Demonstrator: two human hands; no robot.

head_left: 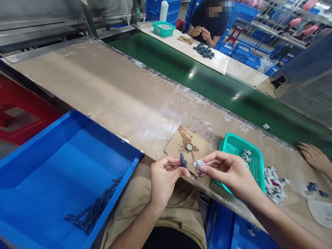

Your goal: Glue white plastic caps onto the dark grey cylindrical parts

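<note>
My left hand point(168, 177) pinches a small dark blue-grey plastic part point(183, 161) with a short stem pointing up. Facing it, my right hand point(229, 169) grips a small white plastic part point(199, 165) between thumb and fingers. A narrow gap separates the two parts. Just beyond them, a round cap point(189, 147) with pale contents rests on a wet-stained piece of cardboard point(175, 144). Right of my right hand stands a green basket point(259, 161) with white parts in it, partly hidden by that hand.
A blue bin point(34, 176) at the left holds several dark parts point(96, 207). White parts point(275, 186) lie in a pile right of the basket. Another person's hand point(312, 155) rests near the green conveyor belt point(169, 66). Across it sits a co-worker point(208, 21) by a dark pile point(204, 50).
</note>
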